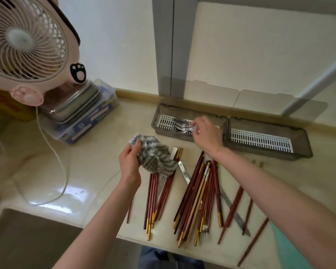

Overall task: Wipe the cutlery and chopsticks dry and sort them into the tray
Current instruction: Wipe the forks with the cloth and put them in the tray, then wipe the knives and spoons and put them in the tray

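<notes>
Two smoky grey trays with white slotted liners sit against the wall: the left tray [157, 121] holds several forks [179, 123], the right tray [306, 144] holds nothing that I can see. My right hand [207, 133] reaches over the left tray and pinches a fork handle there. My left hand [129, 162] grips a grey-and-white striped cloth [155, 154] above the counter. Many red-brown chopsticks [198, 199] with gold ends lie scattered on the counter in front of me, mixed with a few metal cutlery handles [183, 171].
A pink fan [25, 41] stands at the left on stacked steel trays [76, 101] and a plastic box, its white cord [52, 152] trailing over the counter. A sink [27, 239] lies at lower left. The counter's front edge runs just below the chopsticks.
</notes>
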Demonstrator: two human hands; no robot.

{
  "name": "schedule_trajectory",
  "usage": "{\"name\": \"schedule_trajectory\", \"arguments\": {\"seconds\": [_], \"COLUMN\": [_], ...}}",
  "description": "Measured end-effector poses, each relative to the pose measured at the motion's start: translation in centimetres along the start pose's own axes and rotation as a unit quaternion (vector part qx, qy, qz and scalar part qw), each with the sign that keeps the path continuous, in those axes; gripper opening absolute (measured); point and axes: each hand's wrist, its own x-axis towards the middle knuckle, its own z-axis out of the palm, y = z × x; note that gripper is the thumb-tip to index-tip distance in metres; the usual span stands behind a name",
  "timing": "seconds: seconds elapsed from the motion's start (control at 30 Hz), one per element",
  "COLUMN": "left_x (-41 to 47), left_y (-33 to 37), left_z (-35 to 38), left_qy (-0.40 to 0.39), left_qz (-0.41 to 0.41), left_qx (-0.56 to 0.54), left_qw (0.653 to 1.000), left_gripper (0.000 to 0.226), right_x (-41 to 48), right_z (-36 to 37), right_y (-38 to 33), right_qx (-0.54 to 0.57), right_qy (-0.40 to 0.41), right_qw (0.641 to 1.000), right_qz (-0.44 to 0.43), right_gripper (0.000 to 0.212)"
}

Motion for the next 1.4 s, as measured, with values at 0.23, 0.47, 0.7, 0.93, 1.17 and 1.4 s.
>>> {"name": "schedule_trajectory", "arguments": {"seconds": [0.23, 0.47, 0.7, 0.93, 1.17, 1.4], "left_x": [0.0, -0.3, -0.5, -0.5, -1.4, -2.6], "left_y": [0.1, -0.3, -0.6, -1.3, -0.9, -0.2], "left_z": [1.0, 1.4, 1.1, 1.3, 1.4, 1.9], "left_qy": [0.029, 0.004, -0.046, -0.084, -0.223, -0.387], "left_qz": [-0.005, 0.005, -0.005, -0.023, -0.031, -0.067], "left_qx": [-0.081, -0.091, 0.018, 0.064, 0.088, 0.22], "left_qw": [0.996, 0.996, 0.999, 0.994, 0.97, 0.893], "left_gripper": [0.039, 0.029, 0.024, 0.023, 0.028, 0.042], "right_x": [-7.9, -8.9, -6.1, -4.6, -5.2, -6.1], "right_z": [4.8, 6.5, 2.8, -1.5, -2.9, -3.4], "right_y": [-2.9, -4.2, -1.5, -0.1, -0.2, -1.9], "right_qx": [-0.127, -0.092, 0.135, 0.516, 0.618, 0.647], "right_qy": [-0.256, -0.236, -0.181, -0.006, 0.017, -0.063], "right_qw": [0.956, 0.958, 0.956, 0.812, 0.738, 0.731], "right_qz": [0.064, 0.137, 0.188, 0.271, 0.272, 0.206], "right_gripper": [0.045, 0.037, 0.028, 0.014, 0.018, 0.018]}}
